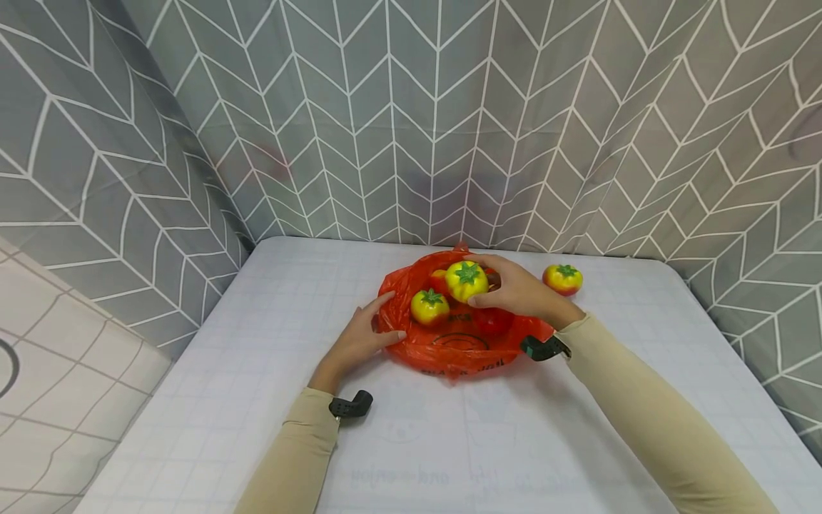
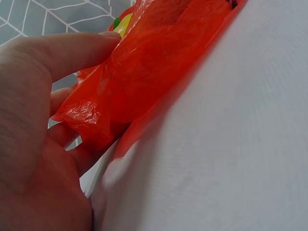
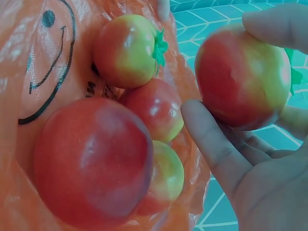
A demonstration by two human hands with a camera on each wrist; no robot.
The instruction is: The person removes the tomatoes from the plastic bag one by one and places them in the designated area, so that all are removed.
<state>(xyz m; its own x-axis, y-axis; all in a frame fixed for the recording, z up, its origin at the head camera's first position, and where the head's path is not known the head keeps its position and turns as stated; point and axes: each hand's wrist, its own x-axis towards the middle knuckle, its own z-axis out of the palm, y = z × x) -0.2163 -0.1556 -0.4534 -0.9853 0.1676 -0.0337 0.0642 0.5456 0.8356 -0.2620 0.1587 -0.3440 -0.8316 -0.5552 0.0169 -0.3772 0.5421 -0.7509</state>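
Tomato with a yellow top and green leafy crown [image 1: 467, 280] sits in the grasp of the right hand [image 1: 514, 289], thumb on one side and fingers curled round the other. From the head view it appears over the opening of a red plastic bag [image 1: 398, 350]; the right wrist view shows its red underside, apart from the fruit inside.

Within the bag, a second yellow-topped tomato [image 1: 430, 307] lies to the left, its crown facing up, and a large red round fruit [image 1: 493, 321] lies nearer the right side. Two more red-and-yellow fruits [image 3: 156, 108] show between these in the right wrist view, beside a black smiling face [image 3: 48, 67] printed on the plastic.

At the bag's left edge, the left hand [image 1: 359, 339] holds the plastic between thumb and fingers. Beyond the right forearm, another tomato [image 1: 563, 280] rests on the white table [image 1: 257, 428], outside the bag.

Beige sleeves [image 1: 289, 457] cover both forearms, and each wrist wears a black device [image 1: 351, 405]. Behind the table hangs a grey curtain [image 1: 411, 128] with white chevron lines.
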